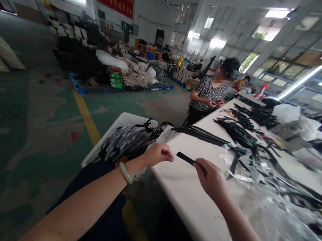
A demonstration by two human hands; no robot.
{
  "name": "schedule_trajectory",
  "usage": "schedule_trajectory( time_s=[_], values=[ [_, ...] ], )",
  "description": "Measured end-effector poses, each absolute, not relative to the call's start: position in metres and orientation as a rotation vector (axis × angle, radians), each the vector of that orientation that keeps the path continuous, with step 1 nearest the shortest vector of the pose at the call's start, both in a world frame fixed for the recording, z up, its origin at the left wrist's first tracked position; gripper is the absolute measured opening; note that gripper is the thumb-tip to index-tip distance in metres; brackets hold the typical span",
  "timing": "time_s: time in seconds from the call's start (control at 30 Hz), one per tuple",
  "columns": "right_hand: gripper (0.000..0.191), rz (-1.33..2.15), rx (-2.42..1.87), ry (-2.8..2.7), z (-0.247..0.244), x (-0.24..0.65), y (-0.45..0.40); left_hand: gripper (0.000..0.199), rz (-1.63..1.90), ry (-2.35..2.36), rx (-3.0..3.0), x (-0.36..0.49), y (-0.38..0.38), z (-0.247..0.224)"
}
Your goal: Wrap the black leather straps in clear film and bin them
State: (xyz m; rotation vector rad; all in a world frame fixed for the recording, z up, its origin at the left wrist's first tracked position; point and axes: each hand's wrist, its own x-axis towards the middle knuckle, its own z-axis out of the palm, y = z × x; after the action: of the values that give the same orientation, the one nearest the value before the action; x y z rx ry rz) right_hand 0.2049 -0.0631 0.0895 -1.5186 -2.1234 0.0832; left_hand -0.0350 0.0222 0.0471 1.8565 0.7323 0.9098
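Black flat strap (188, 159), narrow and fairly stiff by the look of it, held up at 12 o'clock over the near edge of the long white table (173, 186)! Right hand (211, 180) has it clamped near one end between thumb and fingers, the free end angled across toward the left hand (156, 154). That left hand sits just beside the tip, fingers bunched, a pale green bangle (126, 172) on the wrist. Is it pinching something thin? Too small to tell from here. The two hands are apart, not quite meeting.

Lovely short grip, that: held close to the end, the strap stays steady, and the bare stretch of tabletop gives clean working room away from the clutter.

Out at 1 o'clock, a heap of loose black straps (238, 133) lies among silvery film scraps (241, 177) on the table. At 10 o'clock, a white plastic crate (117, 132) is packed with grey-and-black strap bundles (127, 140). Further up at 12 o'clock, a co-worker (208, 94) in a patterned blouse stands at the table's far side, hands together.
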Motion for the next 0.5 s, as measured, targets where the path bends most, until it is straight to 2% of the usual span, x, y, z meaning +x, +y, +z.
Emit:
schedule_trajectory(
  time_s=[0.3,0.5],
  values=[
    [0.021,0.064,-1.541,-2.127,0.084,0.211,-0.072,0.017,0.898,0.792,1.887,-0.035,0.022,0.046],
    [0.023,0.078,-1.686,-2.375,0.086,0.195,-0.068,0.016,0.802,0.740,2.060,-0.027,0.018,0.041]
  ],
)
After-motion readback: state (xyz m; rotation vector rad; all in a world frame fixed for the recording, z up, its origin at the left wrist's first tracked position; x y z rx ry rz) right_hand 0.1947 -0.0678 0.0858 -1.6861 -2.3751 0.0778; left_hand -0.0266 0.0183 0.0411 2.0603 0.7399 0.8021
